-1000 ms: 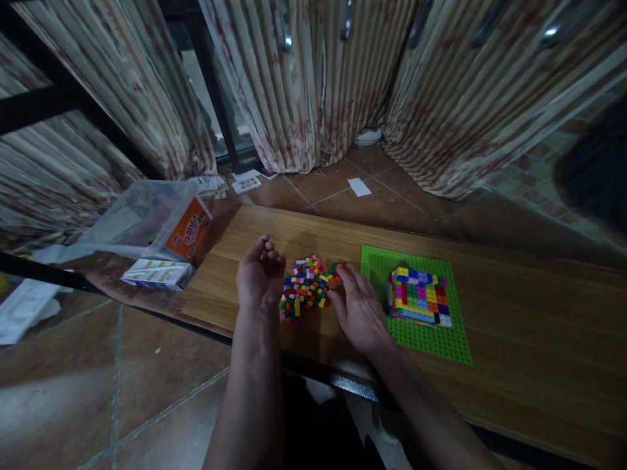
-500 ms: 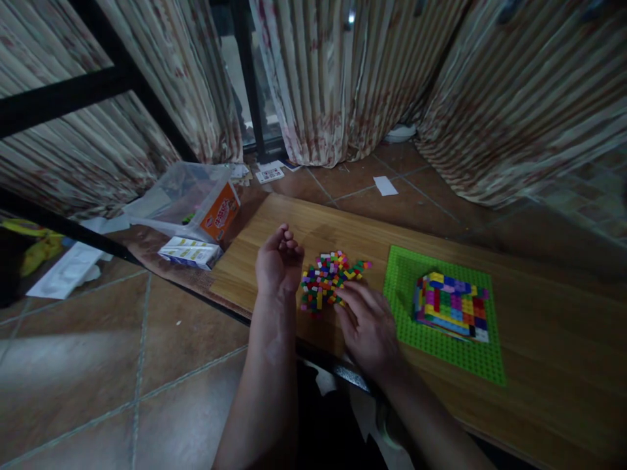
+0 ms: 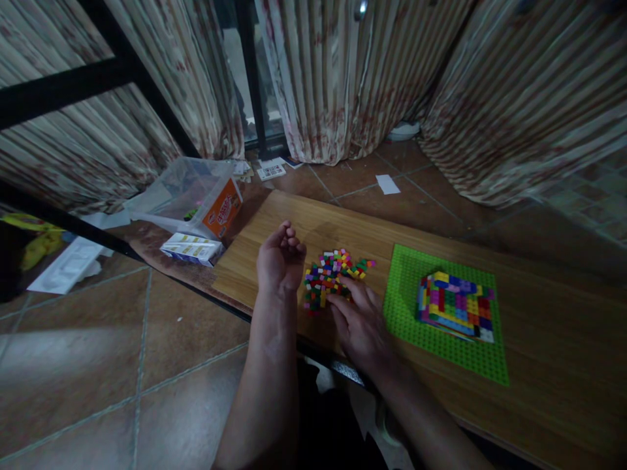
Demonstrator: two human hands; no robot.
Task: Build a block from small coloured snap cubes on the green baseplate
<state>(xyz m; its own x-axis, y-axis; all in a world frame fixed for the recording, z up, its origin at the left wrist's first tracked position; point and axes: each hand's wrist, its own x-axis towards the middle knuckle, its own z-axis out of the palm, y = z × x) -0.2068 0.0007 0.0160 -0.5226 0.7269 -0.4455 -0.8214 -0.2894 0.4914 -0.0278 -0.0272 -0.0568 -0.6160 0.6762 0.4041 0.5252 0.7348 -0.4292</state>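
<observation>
I can pass along the brown wooden tabletop's [image 3: 343,225] far strip, behind the small multicoloured plastic bricks [image 3: 323,279]. The bare left hand [image 3: 280,262] blocks their left, the bare right hand [image 3: 363,326] their near right; a boxy multicoloured brick build [image 3: 455,303] rises farther right.

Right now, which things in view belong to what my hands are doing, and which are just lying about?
Likely in use:
loose toy bricks near the right hand
green studded baseplate
multicolored brick structure on it

Apparently lying about:
orange-labelled clear bin
carton beside it
white paper sheet
</observation>
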